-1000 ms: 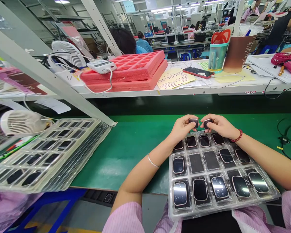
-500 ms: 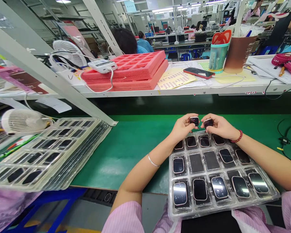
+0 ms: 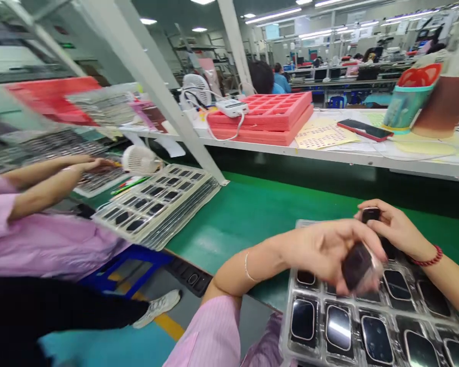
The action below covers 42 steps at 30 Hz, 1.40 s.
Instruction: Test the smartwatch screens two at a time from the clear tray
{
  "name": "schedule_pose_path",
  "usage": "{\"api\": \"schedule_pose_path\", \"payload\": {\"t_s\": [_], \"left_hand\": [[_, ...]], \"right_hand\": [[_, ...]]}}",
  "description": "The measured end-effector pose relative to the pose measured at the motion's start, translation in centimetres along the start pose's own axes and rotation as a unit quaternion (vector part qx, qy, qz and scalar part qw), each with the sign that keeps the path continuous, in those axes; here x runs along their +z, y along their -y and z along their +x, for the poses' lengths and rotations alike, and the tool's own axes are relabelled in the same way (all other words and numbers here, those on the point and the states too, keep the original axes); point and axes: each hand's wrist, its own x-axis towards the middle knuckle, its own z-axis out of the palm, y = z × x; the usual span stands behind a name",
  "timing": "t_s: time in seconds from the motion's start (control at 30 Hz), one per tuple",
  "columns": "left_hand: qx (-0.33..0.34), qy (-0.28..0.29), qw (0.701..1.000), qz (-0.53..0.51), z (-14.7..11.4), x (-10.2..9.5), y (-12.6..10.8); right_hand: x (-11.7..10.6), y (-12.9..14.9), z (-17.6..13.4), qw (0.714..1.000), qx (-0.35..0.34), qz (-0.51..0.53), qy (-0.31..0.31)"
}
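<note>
My left hand, smeared by motion, reaches over the tray with a dark, round-cornered smartwatch body in its fingers. Behind it, my right hand pinches a second smartwatch body near the tray's far side. Below both hands lies the clear plastic tray, its pockets holding several smartwatch bodies with black glass faces, one of them at the near left. My left hand and forearm hide part of the tray's back rows.
A stack of filled trays stands on the green bench to the left, beside a white fan. A co-worker's arms are further left. The shelf holds red foam trays, a phone and a cup.
The view has swung left, bringing a co-worker into sight. My left hand has come away from beside my right hand, nearer to me over the tray, with its smartwatch body.
</note>
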Motion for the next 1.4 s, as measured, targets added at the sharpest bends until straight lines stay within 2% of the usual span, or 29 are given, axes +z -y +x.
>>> {"api": "schedule_pose_path", "payload": {"t_s": [0.07, 0.13, 0.23, 0.33, 0.4, 0.47, 0.53, 0.57, 0.67, 0.73, 0.87, 1.0, 1.1, 1.2, 1.3, 1.4], "left_hand": [[-0.058, 0.057, 0.997, -0.013, -1.3, 1.9, -0.7], [-0.100, 0.074, 0.992, -0.018, -2.1, 2.8, -1.3], [-0.113, 0.075, 0.991, 0.006, -2.5, 3.0, -1.6], [-0.104, 0.068, 0.992, 0.032, -3.0, 3.4, -1.5], [-0.054, 0.011, 0.998, 0.035, -3.3, 3.3, -1.5], [0.031, -0.089, 0.994, 0.055, -3.1, 2.4, -1.6], [0.110, -0.191, 0.970, 0.101, -2.0, 0.4, -1.6], [0.129, -0.229, 0.957, 0.125, -1.2, -0.9, -1.5], [0.106, -0.293, 0.937, 0.161, 1.8, -4.7, -0.3], [0.065, -0.311, 0.934, 0.165, 3.5, -6.3, 1.0], [0.023, -0.307, 0.936, 0.171, 4.6, -7.1, 3.0], [0.027, -0.306, 0.933, 0.186, 4.2, -6.8, 3.1], [0.037, -0.314, 0.928, 0.195, 4.0, -6.7, 2.8], [0.059, -0.324, 0.918, 0.218, 3.8, -6.6, 2.5], [0.073, -0.324, 0.909, 0.251, 3.6, -6.5, 2.0], [0.066, -0.315, 0.910, 0.263, 3.2, -6.1, 1.4]], "right_hand": [[-0.1, -0.3, 0.0, 1.000, 0.015, -0.004, 0.005], [-0.2, -0.5, 0.1, 0.999, 0.038, 0.001, 0.007], [-0.4, -0.3, 0.3, 0.995, 0.082, 0.062, 0.016], [-0.5, 1.6, 0.0, 0.980, 0.121, 0.157, 0.030], [0.1, 3.9, -0.8, 0.967, 0.134, 0.209, 0.051], [1.5, 6.6, -2.1, 0.952, 0.132, 0.256, 0.100], [3.4, 9.0, -3.6, 0.926, 0.134, 0.306, 0.176], [4.4, 9.9, -4.3, 0.908, 0.146, 0.331, 0.214], [6.7, 11.6, -6.0, 0.857, 0.204, 0.384, 0.278], [7.3, 12.1, -6.6, 0.847, 0.217, 0.394, 0.284], [6.8, 13.1, -7.2, 0.861, 0.207, 0.387, 0.258], [6.3, 13.8, -7.4, 0.866, 0.223, 0.366, 0.258], [5.6, 12.8, -6.4, 0.871, 0.165, 0.388, 0.254], [4.0, 10.3, -4.5, 0.919, 0.087, 0.336, 0.185], [2.1, 7.4, -2.7, 0.967, 0.073, 0.228, 0.086], [1.0, 5.3, -1.8, 0.984, 0.072, 0.160, 0.032]]}}
